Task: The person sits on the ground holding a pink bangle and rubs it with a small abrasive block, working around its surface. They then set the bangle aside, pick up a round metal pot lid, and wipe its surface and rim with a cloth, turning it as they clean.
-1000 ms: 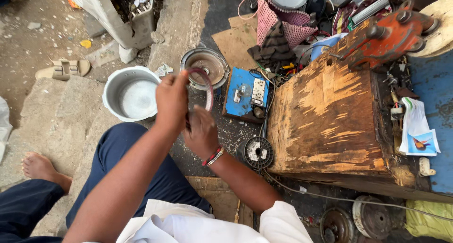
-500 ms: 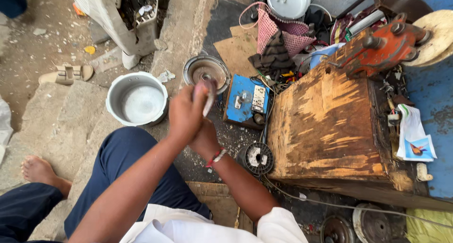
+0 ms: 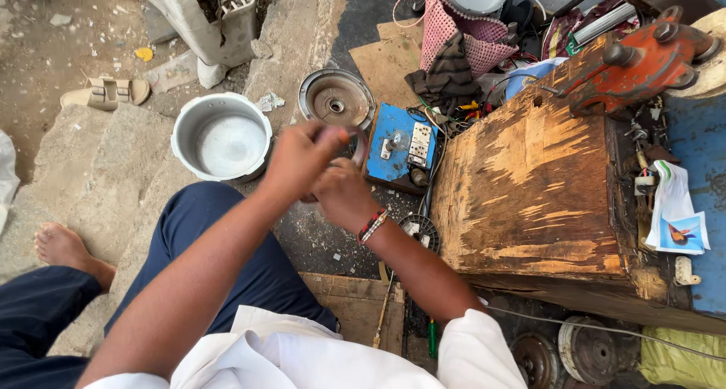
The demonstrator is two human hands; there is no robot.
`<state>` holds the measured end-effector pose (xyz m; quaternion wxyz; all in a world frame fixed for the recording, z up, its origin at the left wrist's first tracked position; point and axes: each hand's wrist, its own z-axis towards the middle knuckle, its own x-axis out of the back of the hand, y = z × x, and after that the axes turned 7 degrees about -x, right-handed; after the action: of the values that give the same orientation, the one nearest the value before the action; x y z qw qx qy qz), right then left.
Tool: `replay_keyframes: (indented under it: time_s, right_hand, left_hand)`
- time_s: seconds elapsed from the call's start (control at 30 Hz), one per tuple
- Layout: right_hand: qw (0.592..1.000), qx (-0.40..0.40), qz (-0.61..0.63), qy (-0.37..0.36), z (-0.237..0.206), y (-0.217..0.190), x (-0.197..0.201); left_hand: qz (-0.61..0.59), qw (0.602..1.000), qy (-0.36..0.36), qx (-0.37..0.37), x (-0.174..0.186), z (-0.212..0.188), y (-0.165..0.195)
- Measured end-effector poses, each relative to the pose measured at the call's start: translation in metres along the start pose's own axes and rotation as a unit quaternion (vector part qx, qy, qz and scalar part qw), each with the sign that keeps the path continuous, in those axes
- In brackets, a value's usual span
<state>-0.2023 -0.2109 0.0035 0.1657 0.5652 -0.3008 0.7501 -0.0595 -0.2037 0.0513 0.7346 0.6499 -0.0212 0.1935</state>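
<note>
My left hand [image 3: 301, 159] and my right hand [image 3: 344, 196] are pressed together over the dark floor in front of my knee. Between them they grip a thin greyish ring [image 3: 362, 146]. Only a short arc of it shows past my left fingers, and it is blurred. My right wrist wears a red beaded band [image 3: 371, 226]. An open metal pot [image 3: 186, 129] stands just left of my hands. A round metal lid [image 3: 336, 100] lies right behind them.
A blue electrical box [image 3: 399, 148] sits right of my hands, beside a big worn wooden block [image 3: 529, 185] with an orange vise [image 3: 634, 65] on top. A black round part [image 3: 420, 229] lies below my right wrist. A sandal [image 3: 106, 92] and a bare foot [image 3: 63, 247] are at the left.
The ring showed as an open loop between my hands a second ago; now my hands have closed over it and turned, hiding most of it. The view has shifted slightly.
</note>
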Motion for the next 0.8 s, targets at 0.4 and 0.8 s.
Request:
replay_keyframes:
  time_s: [0.4,0.8]
  right_hand:
    - [0.991,-0.006,-0.005,0.136,-0.007,0.020,-0.027]
    - [0.986,0.083,-0.081,0.117,-0.002,0.037,-0.010]
  left_hand:
    - [0.013,0.985,-0.032,-0.169,0.010,-0.028,0.029]
    - [-0.082,0.987,-0.053,-0.127,0.014,-0.023,0.010]
